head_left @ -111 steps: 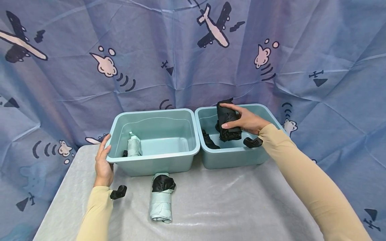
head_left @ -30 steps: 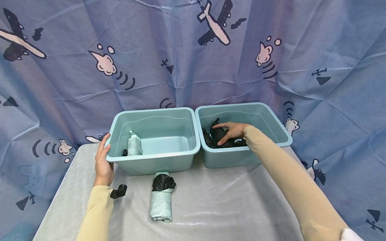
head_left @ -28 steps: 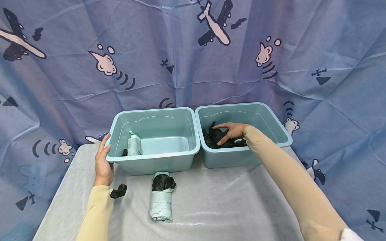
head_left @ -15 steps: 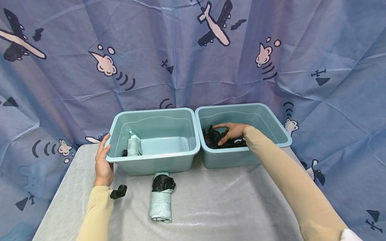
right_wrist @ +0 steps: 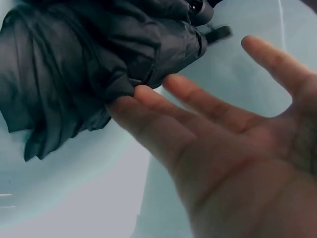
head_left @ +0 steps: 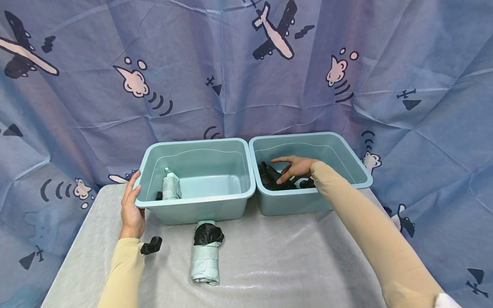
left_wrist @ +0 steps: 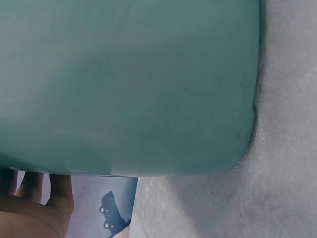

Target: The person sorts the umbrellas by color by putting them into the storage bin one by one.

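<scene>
Inside the right bin (head_left: pixel 297 203), a folded black umbrella (head_left: pixel 274 176) lies toward the left wall, beside another black umbrella mostly hidden behind it. My right hand (head_left: pixel 295 167) is over it with fingers spread. In the right wrist view, the fingertips of my right hand (right_wrist: pixel 223 139) touch or nearly touch the black cloth (right_wrist: pixel 74 69) without curling round it. My left hand (head_left: pixel 132 211) rests against the left end of the left bin (head_left: pixel 196 212), fingers fairly straight along the rim. In that bin a pale green folded umbrella (head_left: pixel 171 187) stands in the left corner.
A second pale green folded umbrella (head_left: pixel 205 265) with a black part at its top lies on the grey-covered table (head_left: pixel 277 261), in front of the left bin. Both bins stand side by side before a blue patterned curtain (head_left: pixel 185 51).
My right hand has lowered the black umbrella into the right bin and let go of it. The umbrella has tipped down toward the left wall. My left hand has stayed put.
</scene>
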`<state>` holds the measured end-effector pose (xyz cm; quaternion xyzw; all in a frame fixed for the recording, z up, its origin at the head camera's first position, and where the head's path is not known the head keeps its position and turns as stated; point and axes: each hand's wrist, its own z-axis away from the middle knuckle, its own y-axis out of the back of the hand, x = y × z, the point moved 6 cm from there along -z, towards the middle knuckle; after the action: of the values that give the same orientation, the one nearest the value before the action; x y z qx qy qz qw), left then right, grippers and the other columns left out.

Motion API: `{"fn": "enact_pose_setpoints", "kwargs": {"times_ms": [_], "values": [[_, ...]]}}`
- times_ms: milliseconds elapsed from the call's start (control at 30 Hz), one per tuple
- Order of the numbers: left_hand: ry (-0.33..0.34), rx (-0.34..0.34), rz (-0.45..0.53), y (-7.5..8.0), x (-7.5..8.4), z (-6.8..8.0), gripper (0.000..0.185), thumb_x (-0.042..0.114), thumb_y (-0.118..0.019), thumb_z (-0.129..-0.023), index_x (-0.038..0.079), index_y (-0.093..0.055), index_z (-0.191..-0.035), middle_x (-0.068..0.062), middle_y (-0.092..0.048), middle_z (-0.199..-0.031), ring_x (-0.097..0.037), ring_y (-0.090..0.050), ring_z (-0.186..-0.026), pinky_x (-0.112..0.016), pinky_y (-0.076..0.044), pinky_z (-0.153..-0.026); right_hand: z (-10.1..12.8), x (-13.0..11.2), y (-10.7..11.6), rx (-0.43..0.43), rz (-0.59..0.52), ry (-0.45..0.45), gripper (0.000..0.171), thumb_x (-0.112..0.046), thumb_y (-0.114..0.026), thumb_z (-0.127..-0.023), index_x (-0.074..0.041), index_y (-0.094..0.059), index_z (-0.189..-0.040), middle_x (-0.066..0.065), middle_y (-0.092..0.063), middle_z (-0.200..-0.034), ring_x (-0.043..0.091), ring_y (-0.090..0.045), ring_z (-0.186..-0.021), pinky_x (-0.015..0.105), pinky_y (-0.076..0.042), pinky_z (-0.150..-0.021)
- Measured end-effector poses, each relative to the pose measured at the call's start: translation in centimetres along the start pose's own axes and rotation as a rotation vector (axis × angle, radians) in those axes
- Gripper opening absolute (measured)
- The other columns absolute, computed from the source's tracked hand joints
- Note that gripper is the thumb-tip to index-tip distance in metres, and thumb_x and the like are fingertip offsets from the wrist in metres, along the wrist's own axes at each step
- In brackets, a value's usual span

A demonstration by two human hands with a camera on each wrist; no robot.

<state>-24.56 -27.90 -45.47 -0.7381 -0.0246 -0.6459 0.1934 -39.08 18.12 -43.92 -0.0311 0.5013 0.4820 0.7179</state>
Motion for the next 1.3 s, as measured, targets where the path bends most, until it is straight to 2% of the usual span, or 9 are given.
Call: {"fn": "enact_pose_setpoints", "kwargs": {"times_ms": [300,433,667,900,1167,1300], "values": [[0.002,0.003,-0.017,0.1,-0.2,0.0,0.050,0.023,-0.033,-0.109,0.024,-0.038,-0.158,-0.003,-0.035,-0.158,-0.021,-0.036,-0.139,-0.035,-0.031,-0.108,0.1,0.0,0.0,-0.003,-0.029,-0.019,0.094,-0.014,-0.080,-0.088,-0.010,-0.022,-0.162,0.034,-0.039,-0.148,0.045,-0.041,-0.137,0.060,-0.036,-0.110],[0.008,0.005,-0.016,0.1,-0.2,0.1,0.050,0.023,-0.033,-0.109,0.024,-0.037,-0.158,-0.003,-0.034,-0.158,-0.021,-0.036,-0.139,-0.036,-0.030,-0.109,0.3,-0.1,0.0,-0.008,-0.034,-0.011,0.095,-0.016,-0.080,-0.089,-0.009,-0.020,-0.162,0.034,-0.039,-0.148,0.044,-0.041,-0.138,0.061,-0.032,-0.111],[-0.003,0.005,-0.013,0.1,-0.1,0.0,0.050,0.023,-0.033,-0.109,0.023,-0.038,-0.158,-0.004,-0.035,-0.158,-0.021,-0.036,-0.139,-0.036,-0.030,-0.109,0.8,-0.7,0.4,-0.015,-0.065,-0.024,0.094,-0.016,-0.078,-0.091,-0.009,-0.018,-0.163,0.032,-0.050,-0.142,0.043,-0.054,-0.126,0.060,-0.038,-0.107],[-0.007,0.005,-0.012,0.0,0.0,0.1,0.049,0.024,-0.034,-0.109,0.023,-0.038,-0.158,-0.005,-0.035,-0.158,-0.020,-0.037,-0.138,-0.033,-0.032,-0.107,2.2,-2.0,0.9,-0.012,-0.088,-0.033,0.095,-0.020,-0.079,-0.090,-0.015,-0.018,-0.163,0.033,-0.040,-0.149,0.047,-0.048,-0.132,0.066,-0.038,-0.104],[-0.002,0.002,0.010,0.0,0.0,0.2,0.049,0.024,-0.034,-0.109,0.023,-0.038,-0.158,-0.005,-0.037,-0.156,-0.022,-0.039,-0.135,-0.028,-0.035,-0.102,4.3,-3.6,1.1,0.028,-0.086,0.035,0.096,-0.021,-0.084,-0.086,-0.019,-0.026,-0.162,0.031,-0.037,-0.151,0.038,-0.052,-0.131,0.056,-0.048,-0.099],[0.002,-0.005,0.013,-0.1,0.1,0.3,0.049,0.023,-0.033,-0.109,0.023,-0.037,-0.158,-0.006,-0.036,-0.156,-0.022,-0.038,-0.136,-0.028,-0.035,-0.103,5.8,-4.7,1.0,0.044,-0.093,0.080,0.095,-0.020,-0.086,-0.084,-0.023,-0.030,-0.161,0.025,-0.041,-0.150,0.034,-0.057,-0.126,0.050,-0.051,-0.097]]}}
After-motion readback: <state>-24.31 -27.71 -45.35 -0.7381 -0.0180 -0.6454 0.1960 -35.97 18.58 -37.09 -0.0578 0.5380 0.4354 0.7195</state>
